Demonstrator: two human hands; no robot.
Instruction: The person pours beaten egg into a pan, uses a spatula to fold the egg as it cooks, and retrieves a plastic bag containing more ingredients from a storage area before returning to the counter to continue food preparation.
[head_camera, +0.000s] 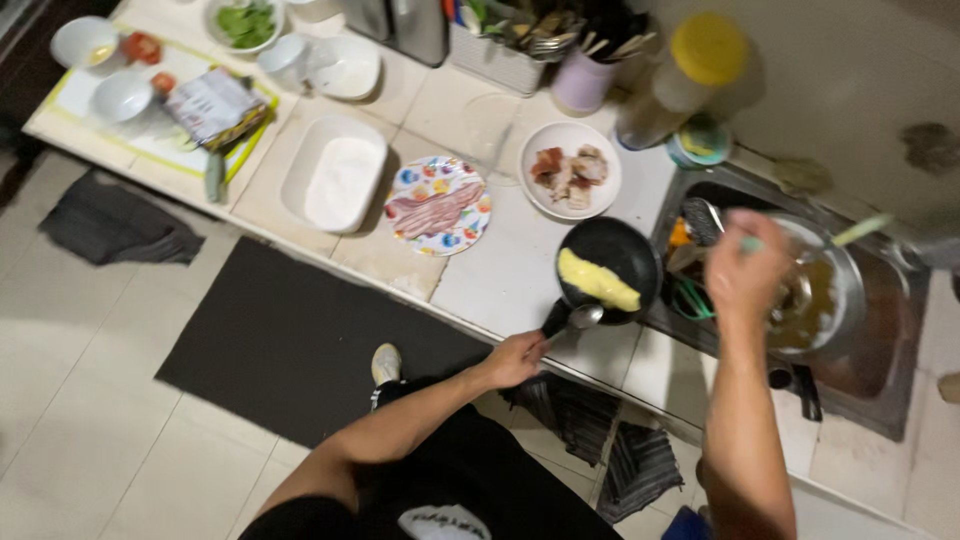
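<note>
My left hand (516, 358) grips the handle of a small black frying pan (607, 262) that rests on the white tiled counter (500, 275). A folded yellow omelette (598, 280) lies in the pan. A metal spoon (584, 317) lies by the pan's handle. My right hand (745, 268) is raised over the sink (880, 330) and holds a thin pale-green utensil (860, 230) above a metal bowl (820, 290) of brownish liquid.
On the counter stand a colourful plate of raw bacon (438, 205), a white plate of cooked meat (570, 168), a white rectangular dish (335, 172), a yellow-lidded jar (685, 75), a cutlery rack (510, 40), bowls and a cutting board (150, 100). A dark mat (290, 340) and cloths lie on the floor.
</note>
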